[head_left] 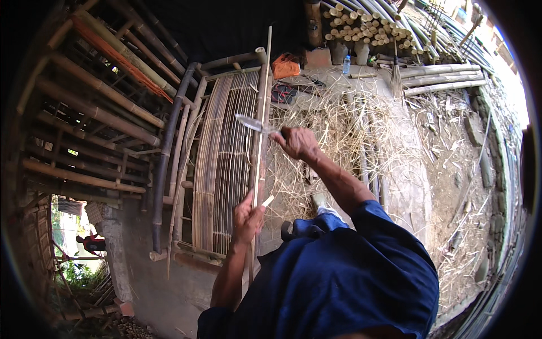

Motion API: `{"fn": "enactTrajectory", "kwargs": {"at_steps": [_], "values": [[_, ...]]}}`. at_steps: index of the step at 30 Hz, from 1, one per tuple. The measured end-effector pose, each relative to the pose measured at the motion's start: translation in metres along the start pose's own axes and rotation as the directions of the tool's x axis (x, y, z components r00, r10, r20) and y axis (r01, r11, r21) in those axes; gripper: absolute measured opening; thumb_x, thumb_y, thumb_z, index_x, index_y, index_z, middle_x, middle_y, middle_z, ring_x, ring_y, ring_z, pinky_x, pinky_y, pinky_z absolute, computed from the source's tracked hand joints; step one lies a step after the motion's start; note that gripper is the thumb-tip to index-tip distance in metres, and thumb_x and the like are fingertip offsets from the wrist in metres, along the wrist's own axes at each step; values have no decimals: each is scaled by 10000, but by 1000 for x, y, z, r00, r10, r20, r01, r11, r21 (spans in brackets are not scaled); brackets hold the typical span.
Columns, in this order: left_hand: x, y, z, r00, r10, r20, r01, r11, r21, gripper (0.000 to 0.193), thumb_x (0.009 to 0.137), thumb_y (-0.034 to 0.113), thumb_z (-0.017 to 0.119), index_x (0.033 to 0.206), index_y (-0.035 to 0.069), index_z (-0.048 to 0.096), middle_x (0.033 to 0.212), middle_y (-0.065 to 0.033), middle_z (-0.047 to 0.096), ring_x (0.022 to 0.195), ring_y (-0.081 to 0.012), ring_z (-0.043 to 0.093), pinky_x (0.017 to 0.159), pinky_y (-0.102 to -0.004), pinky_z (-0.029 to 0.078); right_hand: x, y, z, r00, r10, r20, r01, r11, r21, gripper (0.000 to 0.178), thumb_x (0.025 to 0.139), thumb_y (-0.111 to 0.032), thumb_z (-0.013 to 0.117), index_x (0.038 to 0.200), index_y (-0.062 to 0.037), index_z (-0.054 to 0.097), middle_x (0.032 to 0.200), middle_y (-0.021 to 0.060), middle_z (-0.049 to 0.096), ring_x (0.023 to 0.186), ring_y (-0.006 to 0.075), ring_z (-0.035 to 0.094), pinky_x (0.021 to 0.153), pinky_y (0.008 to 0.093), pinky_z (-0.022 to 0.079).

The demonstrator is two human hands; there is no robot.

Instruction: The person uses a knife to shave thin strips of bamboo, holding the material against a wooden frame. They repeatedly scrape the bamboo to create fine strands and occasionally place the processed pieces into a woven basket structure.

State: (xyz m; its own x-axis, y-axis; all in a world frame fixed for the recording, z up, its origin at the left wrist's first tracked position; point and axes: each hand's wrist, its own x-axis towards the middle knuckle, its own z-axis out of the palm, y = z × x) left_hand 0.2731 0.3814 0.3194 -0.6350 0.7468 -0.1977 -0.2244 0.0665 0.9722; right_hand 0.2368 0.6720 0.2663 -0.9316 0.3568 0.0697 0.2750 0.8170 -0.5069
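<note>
My right hand is closed around the handle of a knife. Its broad, pale blade points left and crosses a long, thin bamboo strip; whether the edge touches the strip I cannot tell. Nearer to me, my left hand grips that strip, which runs far ahead and back past my wrist. A short pale sliver sticks out by the left thumb. Just left of the strip lies a bamboo frame with a panel of narrow slats, brown on one side and more widely spaced on the other.
Curly bamboo shavings cover the floor to the right. Bamboo racks stand at the left. Cut poles are stacked at the back, near an orange bag, a plastic bottle and a broom. Another person appears far left.
</note>
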Motion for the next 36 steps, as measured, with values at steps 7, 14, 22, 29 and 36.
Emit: {"fn": "enactTrajectory", "kwargs": {"at_steps": [7,14,22,29,36], "values": [[-120,7,14,999,-45,6,45,996,74,622,943,103,512,1511,-36,302,714,51,556,511,17,365,468,-175,287,70,55,-76,982,41,-186,-55,996,-71,764,949,-712,310,856,-61,699,772,191,691,729,358,680,648,489,514],[-144,5,8,993,-116,-34,116,993,1,584,949,91,520,1494,-33,349,654,67,516,494,11,397,437,-182,292,24,20,-54,881,-456,-125,426,881,-207,711,955,-707,323,875,-94,675,653,164,645,520,261,604,530,437,507],[-190,-21,4,995,-87,-50,98,957,274,631,975,284,633,1460,-49,405,781,16,571,674,-35,512,609,-201,432,80,105,-87,999,34,32,-46,703,710,815,920,-774,329,705,-50,635,627,73,591,542,163,548,516,312,464],[-164,-28,-22,965,-247,88,234,963,136,593,1001,308,574,1457,-35,411,735,-41,613,649,-102,573,619,-268,478,56,35,-65,980,183,77,-100,120,988,218,895,-248,648,871,-32,663,739,78,662,560,150,581,531,292,480],[80,-27,0,982,-11,-189,-22,985,-172,399,1043,242,508,1368,10,509,700,35,478,447,-22,382,388,-182,336,27,-38,-32,985,-42,170,-44,881,471,718,947,-689,423,994,-5,640,767,122,647,669,244,649,625,435,517]]}}
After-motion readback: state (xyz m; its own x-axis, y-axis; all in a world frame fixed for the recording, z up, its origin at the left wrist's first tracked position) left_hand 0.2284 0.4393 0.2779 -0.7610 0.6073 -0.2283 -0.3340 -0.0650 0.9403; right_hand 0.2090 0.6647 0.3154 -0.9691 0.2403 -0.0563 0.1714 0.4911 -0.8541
